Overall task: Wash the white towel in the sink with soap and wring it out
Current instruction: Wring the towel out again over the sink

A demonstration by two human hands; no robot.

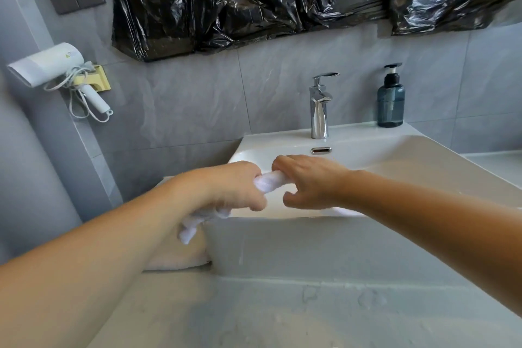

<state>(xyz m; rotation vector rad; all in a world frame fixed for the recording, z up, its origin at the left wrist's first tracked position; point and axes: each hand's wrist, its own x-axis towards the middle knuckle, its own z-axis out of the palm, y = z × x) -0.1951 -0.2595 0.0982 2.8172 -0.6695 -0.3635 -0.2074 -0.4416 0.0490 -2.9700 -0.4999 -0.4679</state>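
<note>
left hand (228, 186) gripping towel (269, 181) | right hand (309, 182) curled round its other end; sink (395, 155) beneath both

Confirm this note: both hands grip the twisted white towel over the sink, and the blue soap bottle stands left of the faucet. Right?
Not quite. In the head view the soap bottle stands right of the faucet, not left. The rest holds: the left hand and right hand grip the twisted white towel over the sink.
</note>
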